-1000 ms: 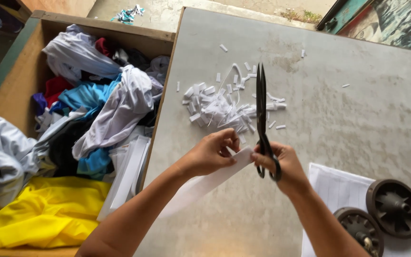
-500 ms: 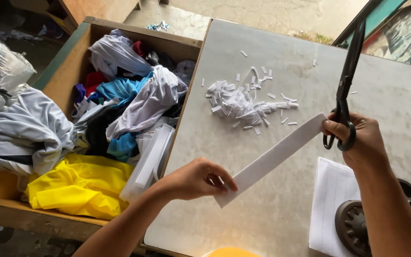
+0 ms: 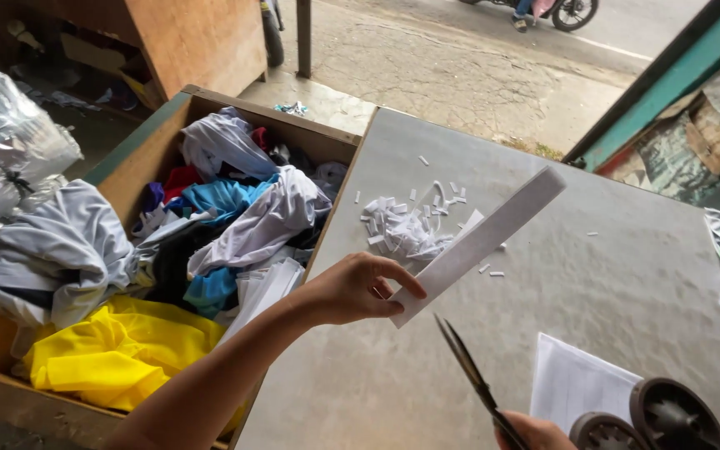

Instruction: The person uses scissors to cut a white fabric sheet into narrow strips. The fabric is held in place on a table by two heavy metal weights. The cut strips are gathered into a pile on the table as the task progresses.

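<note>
Fingers: the left hand (image 3: 358, 289) pinches the lower end of a long white strip (image 3: 481, 242) between thumb and curled fingertips; the right hand (image 3: 535, 432) is mostly cut off by the bottom edge, closed around the handle of the scissors (image 3: 470, 375).
Strip: a flat white band, held clear of the table (image 3: 593, 275), slanting from the centre of the frame up toward the upper right.
Scissors: dark, long-bladed, blades nearly together, pointing up and left from the bottom edge; the tips sit just below the strip's held end, apart from it.
Scraps: a heap of small white offcuts (image 3: 406, 225) lies on the grey table at upper centre, behind the strip, with a few loose bits scattered around.
Table: grey, worn surface filling the right half of the frame.
Paper: a white sheet (image 3: 572, 379) lies flat at lower right, near the right hand.
Wheels: two dark round wheels (image 3: 668, 417) rest at the bottom right corner, partly over the sheet.
Box: a wooden box (image 3: 164, 137) at left, beside the table edge, full of crumpled clothes (image 3: 243, 217) in white, blue, red and black, with a yellow garment (image 3: 118, 354) at lower left.
Left edge: a silvery plastic bag (image 3: 6, 142) at upper left.
Background: cracked pavement (image 3: 460, 58) along the top.
</note>
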